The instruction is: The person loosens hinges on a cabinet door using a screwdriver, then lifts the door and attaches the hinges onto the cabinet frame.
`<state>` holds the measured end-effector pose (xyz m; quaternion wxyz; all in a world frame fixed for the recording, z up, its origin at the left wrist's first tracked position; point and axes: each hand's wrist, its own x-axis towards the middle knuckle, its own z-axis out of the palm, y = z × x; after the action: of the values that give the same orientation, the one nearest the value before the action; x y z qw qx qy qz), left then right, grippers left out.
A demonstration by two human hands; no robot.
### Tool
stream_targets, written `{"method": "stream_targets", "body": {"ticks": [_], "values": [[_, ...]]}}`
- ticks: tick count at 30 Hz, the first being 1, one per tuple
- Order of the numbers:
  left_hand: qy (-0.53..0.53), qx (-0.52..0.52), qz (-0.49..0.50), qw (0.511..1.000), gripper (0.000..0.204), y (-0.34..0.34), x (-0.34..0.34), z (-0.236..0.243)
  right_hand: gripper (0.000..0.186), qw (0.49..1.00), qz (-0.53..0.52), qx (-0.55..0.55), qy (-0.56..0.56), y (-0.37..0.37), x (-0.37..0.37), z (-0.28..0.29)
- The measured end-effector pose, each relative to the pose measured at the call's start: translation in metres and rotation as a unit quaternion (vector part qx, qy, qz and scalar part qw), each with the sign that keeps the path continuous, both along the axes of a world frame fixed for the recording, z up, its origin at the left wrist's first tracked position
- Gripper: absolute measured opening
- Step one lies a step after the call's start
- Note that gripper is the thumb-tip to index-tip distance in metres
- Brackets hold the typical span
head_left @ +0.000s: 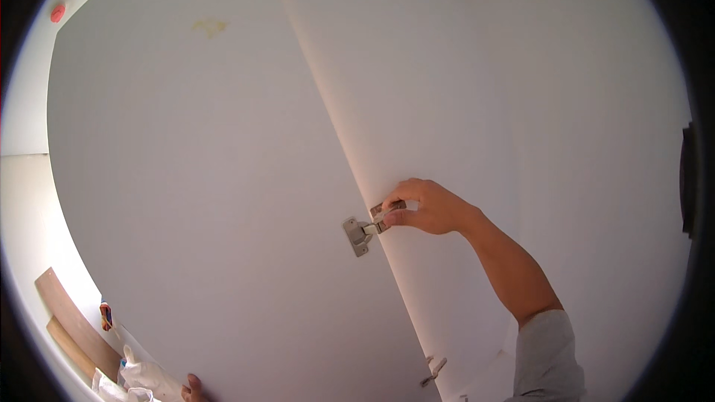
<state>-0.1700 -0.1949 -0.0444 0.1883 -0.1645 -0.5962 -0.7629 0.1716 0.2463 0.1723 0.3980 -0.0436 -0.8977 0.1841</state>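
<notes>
A pale cabinet door (pixel 208 141) fills the left and middle of the view, beside a white cabinet side panel (pixel 566 104). A metal hinge (pixel 357 235) joins the two, its cup plate fixed on the door. My right hand (pixel 432 208) reaches in from the lower right and pinches the hinge's arm against the side panel; the fingers hide part of it. At the lower edge, only a few fingers of my left hand (pixel 194 388) show, curled on the door's edge. Farther down the seam is a second hinge (pixel 432 372).
Wooden boards (pixel 78 320) lean at the lower left, near white plastic bags (pixel 149 376) and a small multicoloured bundle (pixel 106 316). A red round thing (pixel 57 13) is on the wall at the upper left. Something dark (pixel 687 179) stands at the right rim. The door bears a yellowish stain (pixel 211 27).
</notes>
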Motion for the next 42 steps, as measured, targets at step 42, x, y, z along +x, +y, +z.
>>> {"method": "stream_targets", "body": {"ticks": [42], "values": [[0.000, 0.051, -0.122, 0.991, 0.051, -0.008, 0.020, 0.014, 0.069, 0.987, 0.001, -0.101, 0.128, -0.053, -0.054, 0.114]]}}
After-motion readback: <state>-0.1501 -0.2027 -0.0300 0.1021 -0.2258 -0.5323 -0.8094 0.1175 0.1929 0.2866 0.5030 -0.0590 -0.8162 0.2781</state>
